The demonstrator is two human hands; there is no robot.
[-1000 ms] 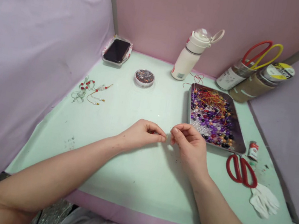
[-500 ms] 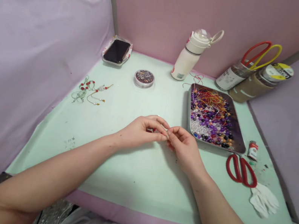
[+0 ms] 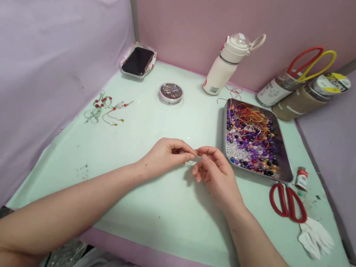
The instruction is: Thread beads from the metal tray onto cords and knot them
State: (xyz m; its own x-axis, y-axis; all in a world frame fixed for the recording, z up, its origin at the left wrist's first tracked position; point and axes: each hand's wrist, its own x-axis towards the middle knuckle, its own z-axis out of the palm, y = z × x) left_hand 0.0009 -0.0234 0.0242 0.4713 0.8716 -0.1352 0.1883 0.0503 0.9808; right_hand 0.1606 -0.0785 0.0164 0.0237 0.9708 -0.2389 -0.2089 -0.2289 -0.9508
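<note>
Over the middle of the table, my left hand (image 3: 171, 154) is closed in a pinch on a thin beaded cord (image 3: 189, 162), mostly hidden by the fingers. A thin loop of it shows just below the fingertips. My right hand (image 3: 215, 171) is close by on the right, its thumb and index finger apart and the index tip at the left fingertips. Its other fingers are loosely bent. Whether a fine strand touches them is too small to tell. Right of this hand lies a metal tray (image 3: 282, 162) of mixed beads (image 3: 252, 148) and tangled cords (image 3: 251, 121).
A beaded string (image 3: 105, 105) lies at left. Behind are a phone (image 3: 138, 60), a round container (image 3: 170, 92), a white bottle (image 3: 221, 72) and jars (image 3: 275, 93) with coloured handles. Red-handled scissors (image 3: 289, 204), a small red-and-white item (image 3: 302, 178) and a white glove (image 3: 315, 238) lie at right.
The fingers of my right hand have parted from their pinch at the left fingertips. My left hand has stayed nearly in place and keeps its pinch.
</note>
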